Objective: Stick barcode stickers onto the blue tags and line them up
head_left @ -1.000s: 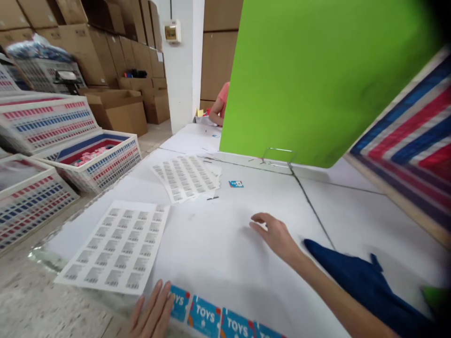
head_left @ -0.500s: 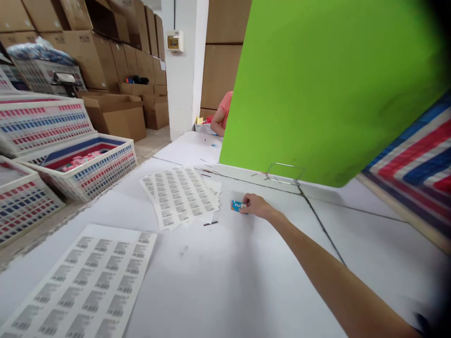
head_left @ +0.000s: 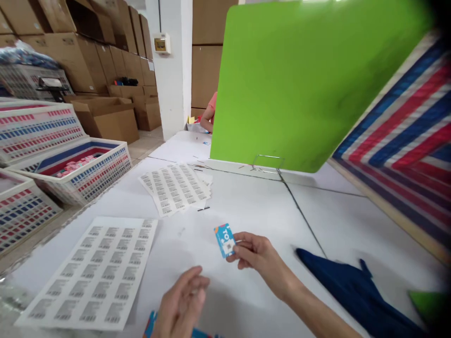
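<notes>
A small blue card point(head_left: 224, 240) with white lettering is pinched by its edge in my right hand point(head_left: 259, 258), lifted above the white table. The card stands tilted and carries a small pale label with a dark mark. My left hand point(head_left: 183, 300) is low in the middle of the view, its fingers loosely curved and nothing visible in them. Blue printed material point(head_left: 151, 323) shows partly behind and under that hand at the bottom edge. To the left lies a sheet of barcode stickers point(head_left: 102, 267), and further back is a fanned stack of similar sheets point(head_left: 176, 188).
A large green board point(head_left: 303, 84) rises at the back by a wire stand point(head_left: 268, 163). Dark blue cloth point(head_left: 352, 286) lies at the right, near a striped lined basket point(head_left: 398, 122). Plastic baskets point(head_left: 102, 173) and cardboard boxes point(head_left: 116, 122) stand left; another person's arm point(head_left: 207, 117) shows behind.
My right hand has brought the card up off the table and nearer to me. My left hand has come into view at the bottom. More dark blue cloth now shows at the right.
</notes>
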A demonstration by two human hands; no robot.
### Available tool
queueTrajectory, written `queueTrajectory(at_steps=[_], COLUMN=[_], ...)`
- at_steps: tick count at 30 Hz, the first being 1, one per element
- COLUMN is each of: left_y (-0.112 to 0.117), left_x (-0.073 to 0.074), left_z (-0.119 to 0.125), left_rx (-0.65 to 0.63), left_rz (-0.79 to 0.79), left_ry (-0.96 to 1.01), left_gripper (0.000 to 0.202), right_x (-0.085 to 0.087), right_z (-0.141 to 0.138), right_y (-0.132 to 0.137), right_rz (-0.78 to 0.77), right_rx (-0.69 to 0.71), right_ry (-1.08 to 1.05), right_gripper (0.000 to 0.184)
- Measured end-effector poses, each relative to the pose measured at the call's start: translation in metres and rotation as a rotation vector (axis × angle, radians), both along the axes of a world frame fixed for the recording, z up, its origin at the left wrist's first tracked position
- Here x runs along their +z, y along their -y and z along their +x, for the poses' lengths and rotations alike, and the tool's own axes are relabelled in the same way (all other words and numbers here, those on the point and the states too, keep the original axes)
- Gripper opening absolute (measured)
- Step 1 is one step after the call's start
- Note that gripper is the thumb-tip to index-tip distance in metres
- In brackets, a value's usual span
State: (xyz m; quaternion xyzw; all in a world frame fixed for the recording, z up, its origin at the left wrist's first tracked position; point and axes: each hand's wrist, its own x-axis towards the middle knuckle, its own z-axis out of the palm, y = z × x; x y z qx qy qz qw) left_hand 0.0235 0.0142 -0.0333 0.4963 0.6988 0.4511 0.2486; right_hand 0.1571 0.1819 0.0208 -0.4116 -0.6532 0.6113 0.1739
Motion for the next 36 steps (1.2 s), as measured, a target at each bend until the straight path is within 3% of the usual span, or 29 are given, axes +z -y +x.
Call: queueTrajectory(at_steps=[3,5,9,12,16,19,23,26,30,33,36], left_y=[-0.012,-0.013,-0.002,0.009,0.021,0.026,0.029,0.032,0.036,0.039,0.044], left_x=[0.021,0.028,0.031,0.035,0.039,0.037,0.033,0.028,0.017,0.011,0.007], left_z=[0.017,0.025,0.029,0.023,0.012,0.007,0.006,0.009,0.026,0.039,0.037], left_rx=[-0.047,-0.081,-0.107,-0.21,-0.321,-0.325,-0.259,-0.217,-0.242,-0.281,-0.213], left_rz=[-0.01,0.015,-0.01,-0.12,-0.307,-0.348,-0.251,-0.223,-0.297,-0.359,-0.333], left_ry=[0.301,0.382,0.358,0.344,0.246,0.31,0.462,0.695,1.035,1.145,1.125], left_gripper=[0.037,0.034,0.027,0.03,0.02,0.017,0.021,0.025,0.033,0.033,0.033], right_x=[0.0,-0.003,-0.006,-0.008,-0.011,-0.016,-0.021,-0.025,-0.029,-0.03,-0.029], right_z=[0.006,0.01,0.02,0.032,0.043,0.045,0.046,0.05,0.047,0.037,0.028], right_y=[0.039,0.059,0.09,0.102,0.109,0.113,0.121,0.128,0.139,0.144,0.138], right_rz=[-0.095,-0.12,-0.131,0.007,0.121,0.044,-0.047,-0.096,-0.14,-0.22,-0.145], right_rx=[-0.035,-0.053,0.015,0.075,0.02,0.025,-0.049,-0.082,-0.006,0.114,0.096], right_ry=[-0.099,-0.152,-0.148,-0.137,-0.095,-0.089,-0.159,-0.223,-0.287,-0.359,-0.285], right_gripper=[0.031,0.032,0.034,0.032,0.029,0.031,0.033,0.032,0.029,0.027,0.032])
